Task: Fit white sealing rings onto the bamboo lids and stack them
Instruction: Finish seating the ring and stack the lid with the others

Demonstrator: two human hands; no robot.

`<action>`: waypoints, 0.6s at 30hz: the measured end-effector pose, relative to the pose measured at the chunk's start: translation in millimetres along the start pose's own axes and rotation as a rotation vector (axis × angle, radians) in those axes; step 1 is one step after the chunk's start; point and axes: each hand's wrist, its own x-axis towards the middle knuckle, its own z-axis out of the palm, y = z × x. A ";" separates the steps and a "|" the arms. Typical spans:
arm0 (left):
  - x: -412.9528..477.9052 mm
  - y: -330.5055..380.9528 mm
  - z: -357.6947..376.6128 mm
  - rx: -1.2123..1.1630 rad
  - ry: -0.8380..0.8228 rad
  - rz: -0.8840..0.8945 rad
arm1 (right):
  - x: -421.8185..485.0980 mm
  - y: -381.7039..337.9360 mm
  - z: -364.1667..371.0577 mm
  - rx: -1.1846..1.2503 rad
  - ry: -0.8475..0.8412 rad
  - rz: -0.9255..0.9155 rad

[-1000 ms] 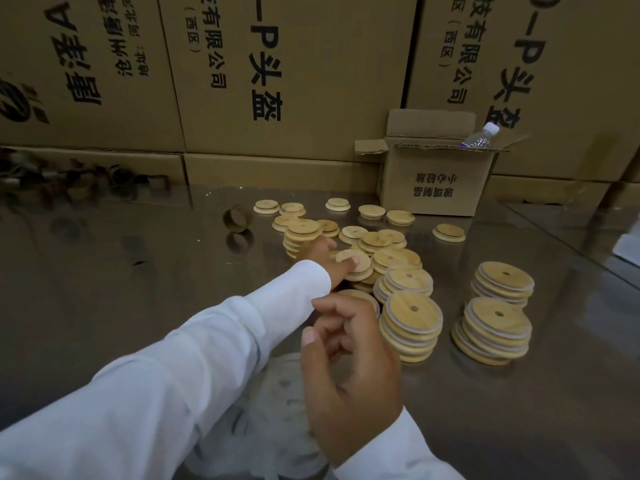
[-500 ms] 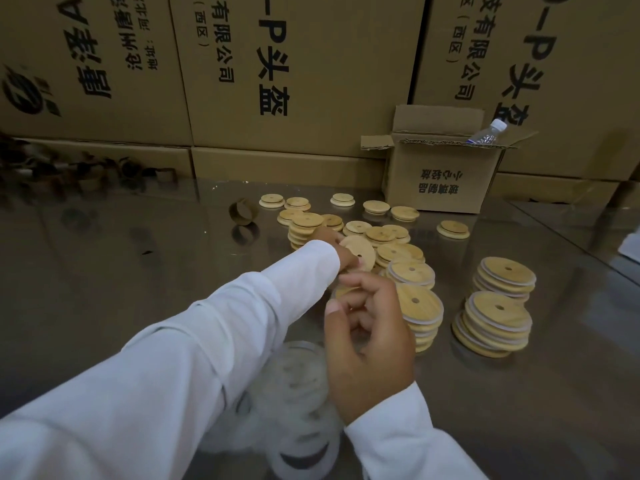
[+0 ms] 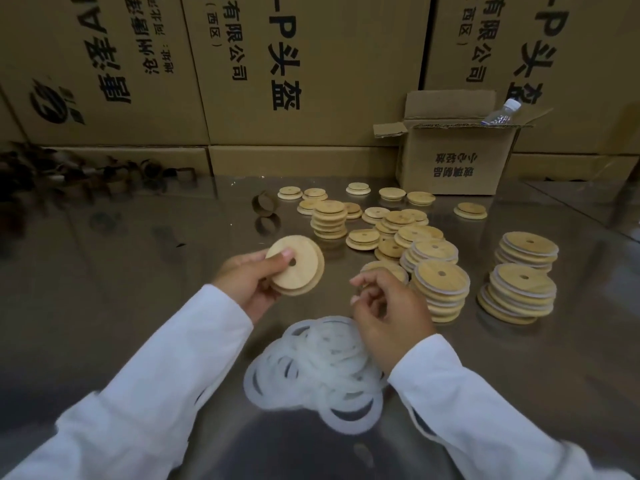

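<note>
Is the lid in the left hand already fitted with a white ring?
No: the bamboo lid held in the left hand shows bare wood round its edge, with no white ring.

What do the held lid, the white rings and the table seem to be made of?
Lid: pale bamboo or wood, matte, with faint grain. Rings: likely silicone or rubber, thin, translucent white. Table: probably polished metal; it mirrors the boxes.

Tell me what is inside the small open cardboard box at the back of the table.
A clear plastic bottle with a white cap pokes out of the box at its right corner. The front wall hides everything lower inside.
</note>
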 end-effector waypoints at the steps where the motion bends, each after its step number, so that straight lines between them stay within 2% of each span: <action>1: -2.5 -3.9 -2.0 -0.012 0.000 -0.013 | 0.8 2.0 -0.5 -0.088 -0.039 0.032; 4: -5.5 -9.7 -2.8 -0.001 -0.036 0.002 | 1.3 4.0 -2.1 -0.386 -0.127 0.132; 9: -4.7 -14.7 -5.3 0.016 -0.069 -0.008 | -0.6 -4.4 -7.8 -0.488 -0.141 0.277; 14: -4.2 -15.5 -5.5 -0.027 -0.041 -0.033 | 1.3 0.0 -5.3 -0.286 -0.170 0.363; 18: -4.2 -16.7 -6.1 -0.020 -0.061 -0.032 | 1.0 3.2 -3.0 -0.152 -0.151 0.333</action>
